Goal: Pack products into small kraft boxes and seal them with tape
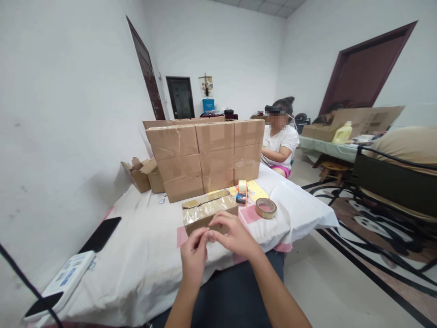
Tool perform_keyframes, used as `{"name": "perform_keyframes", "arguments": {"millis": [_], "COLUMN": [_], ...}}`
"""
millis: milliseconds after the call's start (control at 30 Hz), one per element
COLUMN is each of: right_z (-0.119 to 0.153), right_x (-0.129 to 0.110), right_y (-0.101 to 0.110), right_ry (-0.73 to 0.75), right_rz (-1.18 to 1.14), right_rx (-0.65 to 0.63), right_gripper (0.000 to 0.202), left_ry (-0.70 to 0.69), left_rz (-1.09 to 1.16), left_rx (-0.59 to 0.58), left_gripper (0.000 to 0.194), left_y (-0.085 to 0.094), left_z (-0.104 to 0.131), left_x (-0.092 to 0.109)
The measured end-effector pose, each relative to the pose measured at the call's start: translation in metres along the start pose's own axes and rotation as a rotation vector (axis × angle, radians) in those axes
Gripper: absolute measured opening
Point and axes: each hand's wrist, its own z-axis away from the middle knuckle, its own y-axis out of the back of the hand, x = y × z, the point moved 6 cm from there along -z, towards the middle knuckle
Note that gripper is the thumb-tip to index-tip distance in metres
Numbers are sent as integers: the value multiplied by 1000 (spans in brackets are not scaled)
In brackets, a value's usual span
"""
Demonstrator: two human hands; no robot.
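My left hand (194, 251) is closed in a pinch, its thumb and forefinger pressed together just in front of a small cardboard box (209, 210). Against those fingertips meets the thumb of my right hand (235, 233), whose fingers are curled in as well. Whatever lies between the fingertips is too small to make out. The box has shiny clear tape over its top and a dark, ragged slit along the far edge. Behind it stand a tape dispenser (241, 192) with an orange edge and, to the right, a roll of brown tape (266, 208).
Stacked cardboard boxes (201, 157) form a wall across the table. Open cartons (138, 175) stand at the left, with a black flat pad (100, 234) and a white device (64, 282) nearer. Another person (282, 146) sits beyond the table's right side.
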Motion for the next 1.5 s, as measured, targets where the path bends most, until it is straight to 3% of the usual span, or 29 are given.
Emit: {"name": "perform_keyframes", "arguments": {"millis": [333,500,567,667,767,867,933,1067,1333,1500], "right_z": [4,-1,-11,-36,-67,-94,-107,-119,-124,-121], "right_x": [11,15,17,24,37,55,69,94,104,104], "right_y": [-11,0,13,33,41,35,24,4,-6,-10], "right_ry": [41,29,44,88,97,60,7,-127,-194,-202], "right_rz": [-14,-46,-33,54,147,221,266,369,525,682], "right_rx": [-46,58,119,136,68,-53,-158,-302,-293,-328], "right_gripper": [11,14,15,17,19,17,15,10,12,16], "left_ry": [57,149,100,-109,-298,-316,-278,-255,-295,-333], "left_rz": [-37,-65,-160,-421,-719,-915,-960,-988,-1127,-1122], "left_rx": [-7,-28,-4,66,-32,-238,-310,-315,-351,-365], "left_gripper": [40,56,49,32,38,61,68,70,47,47], "left_y": [-3,2,7,12,-1,-18,-22,-20,-23,-24], "left_z": [-2,-2,-6,-20,-42,-60,-66,-65,-58,-55], "left_x": [-4,-13,-12,3,18,16,9,1,3,3]}}
